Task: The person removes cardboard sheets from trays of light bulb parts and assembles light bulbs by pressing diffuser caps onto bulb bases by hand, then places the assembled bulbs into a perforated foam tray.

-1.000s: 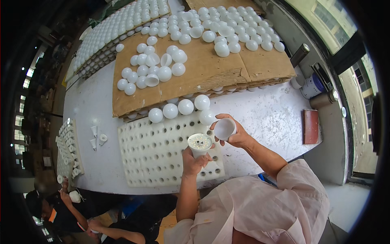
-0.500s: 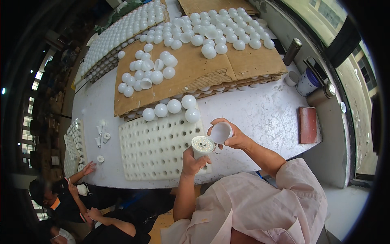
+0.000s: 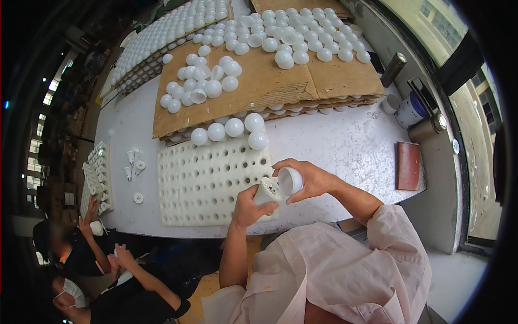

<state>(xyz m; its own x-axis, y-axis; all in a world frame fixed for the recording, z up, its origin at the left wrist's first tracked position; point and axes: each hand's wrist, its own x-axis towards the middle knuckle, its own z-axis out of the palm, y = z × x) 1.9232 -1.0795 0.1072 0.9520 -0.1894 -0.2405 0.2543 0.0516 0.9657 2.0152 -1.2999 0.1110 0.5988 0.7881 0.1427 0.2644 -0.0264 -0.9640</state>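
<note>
My left hand (image 3: 250,208) is wrapped round a white LED bulb base (image 3: 266,192), its round face with small parts tilted toward the right. My right hand (image 3: 312,181) grips a white bulb cover (image 3: 291,181), a hollow dome whose open rim faces the base. Rim and base are very close; I cannot tell whether they touch. Under and left of my hands lies a white foam tray (image 3: 205,186) with rows of holes. Several finished-looking round bulbs (image 3: 234,127) stand in its far edge.
Cardboard sheets (image 3: 270,81) bear many white domes (image 3: 214,88). More domes stand stacked at far left (image 3: 178,32). Loose bulb bases (image 3: 138,198) lie at left near a filled tray (image 3: 97,178). A red-brown box (image 3: 408,166) and flasks (image 3: 429,127) stand at right. Two co-workers sit at lower left.
The bulb base has tipped from facing up to facing right, and the cover has turned and come toward it. The co-workers' hands and heads have shifted.
</note>
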